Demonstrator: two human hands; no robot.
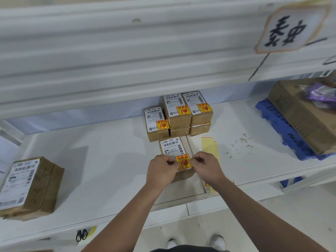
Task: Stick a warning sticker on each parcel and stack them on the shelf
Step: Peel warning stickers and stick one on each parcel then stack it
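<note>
The parcel [172,148] lies flat on the shelf [109,160], label side up, just in front of the stack [181,115] of parcels that already carry their stickers. We think it lies so because a flat top gives firm support for pressing. The warning sticker [183,161] sits over its near right corner, beside the address label and not on the barcode, as on the 3 top parcels of the stack. The left hand [161,171] and the right hand [207,168] each pinch 1 side edge of the sticker with curled fingers, probably to keep it stretched and straight.

Right of the stack and a little in front lies a yellow backing strip [209,148]. Far right of the stack, an open carton [300,113] stands on a blue pallet [283,131]; a purple packet [320,95] lies at its top, and we cannot tell what else it holds. Far left of the stack waits a bigger parcel [31,186] that shows no sticker.
</note>
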